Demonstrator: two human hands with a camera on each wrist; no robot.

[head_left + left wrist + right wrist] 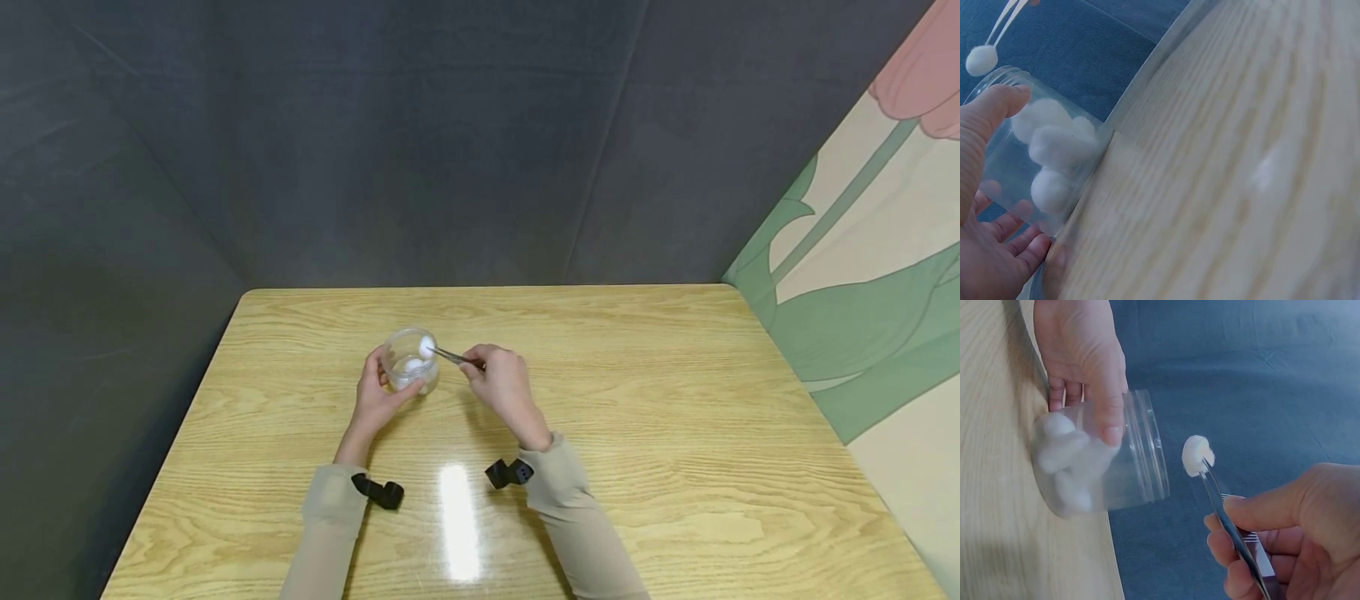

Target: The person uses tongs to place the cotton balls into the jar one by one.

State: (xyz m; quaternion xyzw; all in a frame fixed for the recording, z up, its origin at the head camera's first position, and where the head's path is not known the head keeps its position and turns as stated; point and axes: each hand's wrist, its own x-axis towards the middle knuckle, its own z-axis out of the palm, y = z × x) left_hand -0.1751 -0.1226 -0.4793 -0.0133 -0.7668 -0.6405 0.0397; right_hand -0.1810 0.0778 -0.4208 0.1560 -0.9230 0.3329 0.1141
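Note:
My left hand (pixel 378 398) grips a clear plastic jar (pixel 1125 481) by its side, thumb on the near wall and fingers curled round the far one. Several white cotton balls (pixel 1060 147) lie heaped in the bottom of the jar, which stands lidless on the table. In my right hand (pixel 501 382) a pair of metal tweezers (pixel 1230 528) is pinched between thumb and fingers. Their tips clasp one cotton ball (pixel 1197 455), held just above and outside the jar's open mouth in both wrist views.
The wooden table (pixel 675 417) has a dark cloth (pixel 450 167) behind it and along its left side. A flower-patterned curtain (pixel 862 333) hangs at the right. Small black cameras (pixel 382 493) are strapped to both wrists over the sleeves.

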